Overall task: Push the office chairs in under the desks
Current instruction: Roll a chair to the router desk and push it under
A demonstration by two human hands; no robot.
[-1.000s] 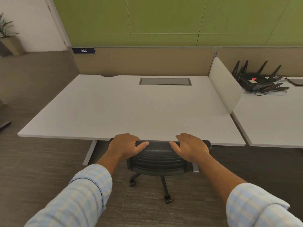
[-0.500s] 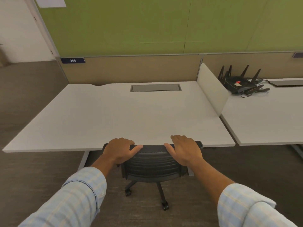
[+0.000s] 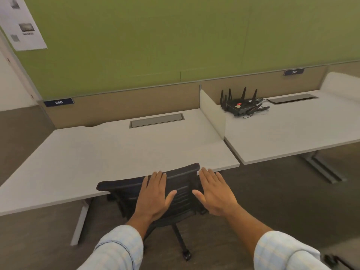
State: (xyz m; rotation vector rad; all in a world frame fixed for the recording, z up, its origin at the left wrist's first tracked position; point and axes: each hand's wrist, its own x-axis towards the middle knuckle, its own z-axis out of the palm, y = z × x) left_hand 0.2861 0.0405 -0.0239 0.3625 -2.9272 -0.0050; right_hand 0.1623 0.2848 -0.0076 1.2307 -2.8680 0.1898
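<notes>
Black office chair [image 3: 181, 193] tucked under white desk [image 3: 116, 152], backrest top at desk edge. Left hand [image 3: 153, 197] and right hand [image 3: 214, 193] flat, fingers spread, gripping nothing; contact with backrest unclear. This chair looks done. Neighbouring desk [image 3: 292, 133]: no chair visible.

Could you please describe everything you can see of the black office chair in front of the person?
The office chair is black, with a ribbed backrest that looks like mesh or plastic, a centre post and spoked base on castors. It stands upright on the carpet, backrest top level with the front edge of the white desk, seat hidden beneath. The left hand and right hand are open, flat at its back.
</notes>
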